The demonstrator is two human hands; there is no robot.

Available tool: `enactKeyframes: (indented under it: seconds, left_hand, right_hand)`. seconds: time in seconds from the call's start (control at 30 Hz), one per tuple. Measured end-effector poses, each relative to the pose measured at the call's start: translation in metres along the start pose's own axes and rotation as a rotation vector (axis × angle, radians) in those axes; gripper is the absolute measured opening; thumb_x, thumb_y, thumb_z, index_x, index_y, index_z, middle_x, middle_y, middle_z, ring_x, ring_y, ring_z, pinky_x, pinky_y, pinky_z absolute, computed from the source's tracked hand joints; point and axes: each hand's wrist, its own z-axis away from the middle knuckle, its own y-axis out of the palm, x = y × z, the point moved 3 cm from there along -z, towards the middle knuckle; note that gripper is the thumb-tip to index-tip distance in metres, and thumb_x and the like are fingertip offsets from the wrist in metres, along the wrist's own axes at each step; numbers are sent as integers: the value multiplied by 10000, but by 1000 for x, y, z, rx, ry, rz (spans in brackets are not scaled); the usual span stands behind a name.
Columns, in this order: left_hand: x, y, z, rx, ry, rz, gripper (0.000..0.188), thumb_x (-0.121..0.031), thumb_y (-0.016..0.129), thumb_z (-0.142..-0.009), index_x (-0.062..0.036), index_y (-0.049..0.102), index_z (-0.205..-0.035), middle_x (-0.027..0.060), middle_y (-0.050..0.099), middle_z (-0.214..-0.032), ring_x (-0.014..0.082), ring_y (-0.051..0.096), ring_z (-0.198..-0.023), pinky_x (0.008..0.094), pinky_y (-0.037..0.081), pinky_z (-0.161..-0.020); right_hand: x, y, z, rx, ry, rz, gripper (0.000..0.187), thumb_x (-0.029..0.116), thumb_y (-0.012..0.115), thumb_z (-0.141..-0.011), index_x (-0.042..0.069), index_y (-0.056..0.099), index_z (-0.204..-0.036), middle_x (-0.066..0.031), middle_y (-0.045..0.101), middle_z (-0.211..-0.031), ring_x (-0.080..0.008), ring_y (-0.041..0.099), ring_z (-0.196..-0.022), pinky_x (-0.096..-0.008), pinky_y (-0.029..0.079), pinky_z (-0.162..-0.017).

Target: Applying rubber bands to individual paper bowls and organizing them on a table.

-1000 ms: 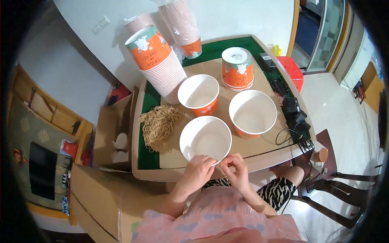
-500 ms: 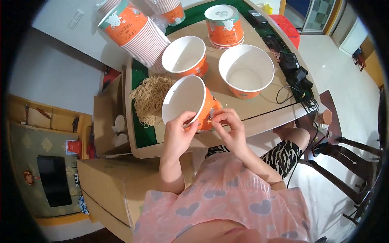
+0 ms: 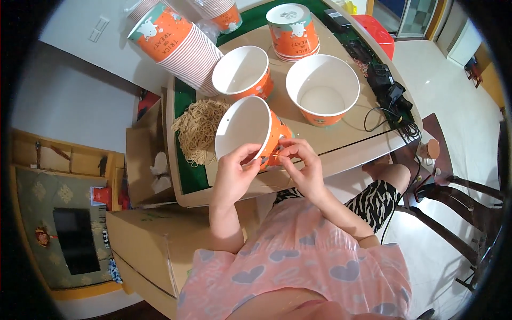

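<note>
A round orange paper bucket with a white inside is tipped toward the left, just past the left hand and to the left of the right hand. The left hand pinches its rim. The right hand's bent fingers touch its side; I cannot tell if they hold something tiny. Fingers hide part of that side. Next comes a messy heap of thin tan strands. Farther off, a plastic-wrapped stack of orange paper buckets is cut off at the top.
</note>
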Motion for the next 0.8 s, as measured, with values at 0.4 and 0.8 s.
enactKeyframes:
  seconds: [0.4, 0.8]
  left_hand:
    - [1, 48, -38, -11, -67, -119, 150, -10, 648, -810, 47, 617, -944, 130, 692, -882, 196, 671, -787, 310, 535, -672]
    - [-2, 55, -41, -56, 22, -71, 195, -33, 638, -853, 42, 611, -1031, 146, 687, -920, 210, 681, -794, 305, 542, -687]
  right_hand:
    - [-43, -2, -8, -284, 142, -270, 96, 23, 655, -851, 0, 604, -929, -133, 607, -1067, -216, 625, -927, -302, 525, -785]
    - [-30, -20, -11, -234, 122, -110, 68, 25, 639, -869, -9, 615, -922, -98, 629, -960, -165, 633, -875, -287, 538, -729]
